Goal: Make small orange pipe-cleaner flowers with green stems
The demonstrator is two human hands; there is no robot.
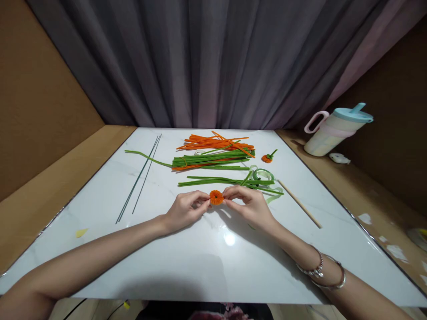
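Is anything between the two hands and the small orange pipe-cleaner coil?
Nothing visible: the left hand and right hand both pinch the round orange pipe-cleaner coil directly between their fingers, just above the white tabletop.

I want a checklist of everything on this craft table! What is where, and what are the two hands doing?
Surface: white glossy table, lamp glare near the middle.
Job's things: orange fuzzy coil pinched between both hands, just above the table.
Clutter: orange stems; green stems; finished orange bud; thin dark wires; wooden stick; green tape roll.
Grippers: left hand and right hand each grip the coil at their fingertips; bracelets on the right wrist.
Cables: dark cord below the table's front edge.
Surroundings: grey curtain; brown walls; lidded cup on the right ledge.
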